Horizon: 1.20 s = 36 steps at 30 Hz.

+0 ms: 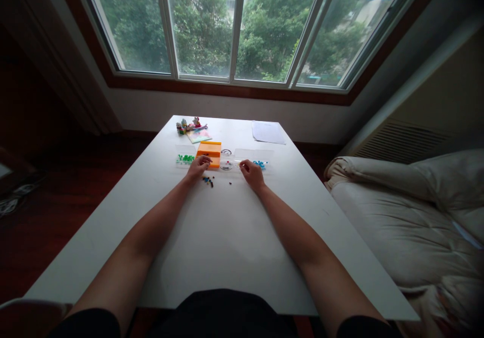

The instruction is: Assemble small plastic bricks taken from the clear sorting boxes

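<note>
My left hand (198, 166) rests over the lower left of an orange tray (210, 147), its fingers bent together; what they hold, if anything, is too small to see. Just left of it are green pieces (185, 158) in a clear container. My right hand (252, 173) is closed in a pinch at a clear container (268, 154) with blue pieces (260, 164); anything between the fingertips is too small to name. Between the hands lies a clear tray with a few tiny pieces. Small dark and coloured pieces (207, 181) lie on the table below my left hand.
The white table (227, 237) carries small figurines (184, 126) and a colourful card (199, 135) at the back left. Papers (268, 132) lie at the back right. A beige sofa (385, 217) stands right of the table, and a window is beyond it.
</note>
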Motion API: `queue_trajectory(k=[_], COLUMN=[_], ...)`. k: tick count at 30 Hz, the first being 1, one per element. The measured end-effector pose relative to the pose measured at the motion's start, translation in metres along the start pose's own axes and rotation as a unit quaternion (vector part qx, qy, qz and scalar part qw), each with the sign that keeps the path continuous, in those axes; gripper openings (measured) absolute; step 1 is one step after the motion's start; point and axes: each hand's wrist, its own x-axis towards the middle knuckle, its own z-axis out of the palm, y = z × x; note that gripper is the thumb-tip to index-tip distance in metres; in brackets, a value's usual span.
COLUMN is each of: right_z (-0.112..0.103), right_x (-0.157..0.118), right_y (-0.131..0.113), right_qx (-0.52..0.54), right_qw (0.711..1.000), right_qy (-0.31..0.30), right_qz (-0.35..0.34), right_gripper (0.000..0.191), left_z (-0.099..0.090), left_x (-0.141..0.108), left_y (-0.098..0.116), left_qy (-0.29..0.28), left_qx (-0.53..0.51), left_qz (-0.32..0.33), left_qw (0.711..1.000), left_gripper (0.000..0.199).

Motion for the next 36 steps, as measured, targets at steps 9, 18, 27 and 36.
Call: queue_trajectory(k=[9, 18, 27, 36], right_z=[0.003, 0.005, 0.001, 0.001], right_x=[-0.003, -0.004, -0.004, -0.005], right_y=[-0.007, -0.007, -0.009, -0.011], right_qx=[-0.011, -0.010, 0.003, 0.007], right_qw=[0.998, 0.996, 0.999, 0.999], right_qy=[-0.047, -0.071, -0.047, -0.042], right_qz=[-0.040, -0.047, -0.025, -0.023], right_gripper=[0.017, 0.015, 0.017, 0.019], left_z=[0.010, 0.022, 0.047, 0.057], left_x=[-0.011, -0.023, -0.038, -0.046], left_y=[0.012, 0.030, 0.053, 0.057], left_qy=[-0.128, -0.218, -0.224, -0.227], left_qx=[0.141, 0.211, 0.341, 0.366], left_qz=[0.035, 0.095, 0.196, 0.233], left_qw=[0.981, 0.948, 0.892, 0.872], left_gripper=[0.027, 0.029, 0.020, 0.013])
